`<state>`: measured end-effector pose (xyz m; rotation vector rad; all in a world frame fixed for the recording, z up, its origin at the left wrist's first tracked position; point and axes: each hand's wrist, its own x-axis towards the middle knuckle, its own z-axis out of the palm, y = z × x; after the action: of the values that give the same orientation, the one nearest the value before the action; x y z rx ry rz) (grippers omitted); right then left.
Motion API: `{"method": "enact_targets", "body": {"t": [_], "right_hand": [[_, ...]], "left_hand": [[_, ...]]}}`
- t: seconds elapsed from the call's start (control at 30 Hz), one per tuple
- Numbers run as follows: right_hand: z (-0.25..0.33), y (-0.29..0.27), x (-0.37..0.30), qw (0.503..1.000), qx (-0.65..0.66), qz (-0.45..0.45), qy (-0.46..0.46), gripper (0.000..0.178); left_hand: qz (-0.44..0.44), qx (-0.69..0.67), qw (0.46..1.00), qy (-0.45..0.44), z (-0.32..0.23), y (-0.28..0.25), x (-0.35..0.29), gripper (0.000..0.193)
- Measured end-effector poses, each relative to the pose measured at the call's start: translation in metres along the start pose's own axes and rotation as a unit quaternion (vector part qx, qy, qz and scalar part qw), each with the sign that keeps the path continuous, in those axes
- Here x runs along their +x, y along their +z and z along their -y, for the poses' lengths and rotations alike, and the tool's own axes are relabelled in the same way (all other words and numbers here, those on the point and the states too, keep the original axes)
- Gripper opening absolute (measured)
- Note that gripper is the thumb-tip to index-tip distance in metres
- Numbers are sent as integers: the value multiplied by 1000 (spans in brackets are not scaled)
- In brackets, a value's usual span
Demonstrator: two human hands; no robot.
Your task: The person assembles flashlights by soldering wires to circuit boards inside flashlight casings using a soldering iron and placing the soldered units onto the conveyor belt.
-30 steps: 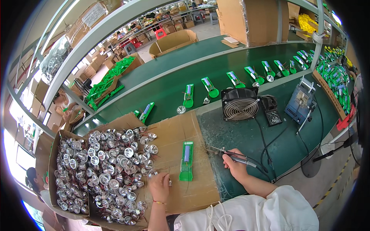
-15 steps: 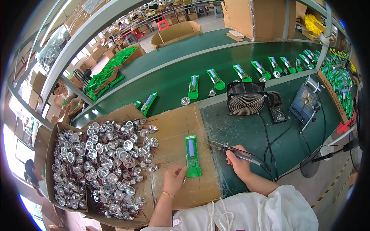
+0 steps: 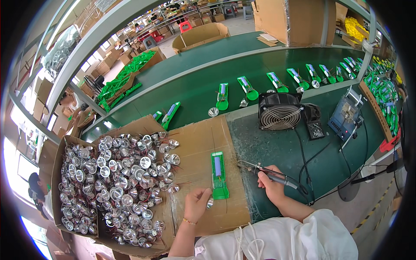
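Observation:
In my closed right hand is a soldering iron, its thin tip pointing left over the cardboard's edge. My left hand has its thumb and fingers pinched together, with a small silver lamp reflector right beside the fingertips. What the pinch itself holds is hidden. Just right of those fingers lies a green flashlight housing with a purple battery cell and thin wires sticking out at both ends. The iron's tip is apart from the housing.
Many silver reflectors fill a cardboard box at left. A black fan and a blue soldering station stand beyond my right hand. Green housings with cells line the green belt. More fill a bin at far right.
The whole view has shifted slightly, so the bench things sit a little further right. More of the reflector by my left fingers shows. Both hands keep nearly the same pose.

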<state>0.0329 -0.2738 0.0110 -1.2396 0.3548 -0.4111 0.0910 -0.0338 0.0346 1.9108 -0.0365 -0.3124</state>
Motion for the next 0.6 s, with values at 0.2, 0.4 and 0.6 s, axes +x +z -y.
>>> {"method": "enact_targets", "body": {"t": [0.2, 0.4, 0.6], "right_hand": [[-2, 0, 0, 1000, -2, 4, -4, 14], [-1, 0, -3, 999, -18, 8, -35, 13], [0, -1, -12, 996, -53, 46, -46, 16]], "left_hand": [[0, 9, 1000, 1, 5, -1, 1, 19], [11, 64, 996, 57, -3, 0, -2, 17], [2, 78, 995, 63, -2, -2, -1, 13]]}}
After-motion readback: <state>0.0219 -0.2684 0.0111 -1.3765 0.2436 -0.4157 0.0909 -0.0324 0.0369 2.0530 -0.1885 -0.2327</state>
